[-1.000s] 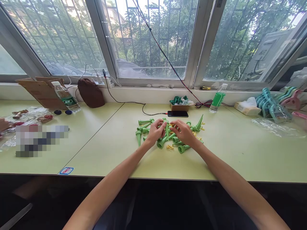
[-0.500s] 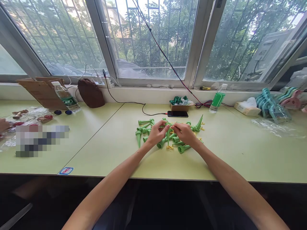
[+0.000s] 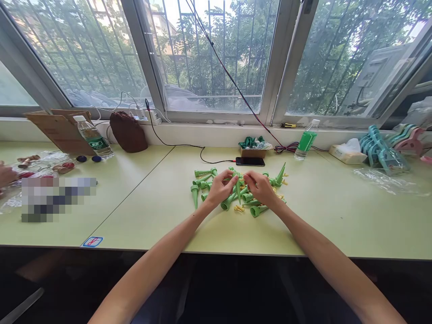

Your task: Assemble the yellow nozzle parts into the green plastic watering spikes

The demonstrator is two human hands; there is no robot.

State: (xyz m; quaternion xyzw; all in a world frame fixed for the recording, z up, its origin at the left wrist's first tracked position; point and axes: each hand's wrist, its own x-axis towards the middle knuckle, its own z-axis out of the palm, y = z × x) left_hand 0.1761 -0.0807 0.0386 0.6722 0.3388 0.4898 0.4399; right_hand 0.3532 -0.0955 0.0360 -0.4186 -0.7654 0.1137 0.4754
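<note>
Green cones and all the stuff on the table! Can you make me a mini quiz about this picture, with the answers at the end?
1. True or false: the phone lies flat on the table.
2. Pick one. What does the left grip hold? A) a bottle B) a green cone C) a tissue box
3. Fill in the colour: the small pieces among the other cones are ____.

Key: 1 true; 2 B; 3 yellow.

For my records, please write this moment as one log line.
left hand: holds green plastic spike | right hand: beside it, grip unclear | nearby: yellow pegs, black smartphone
</note>
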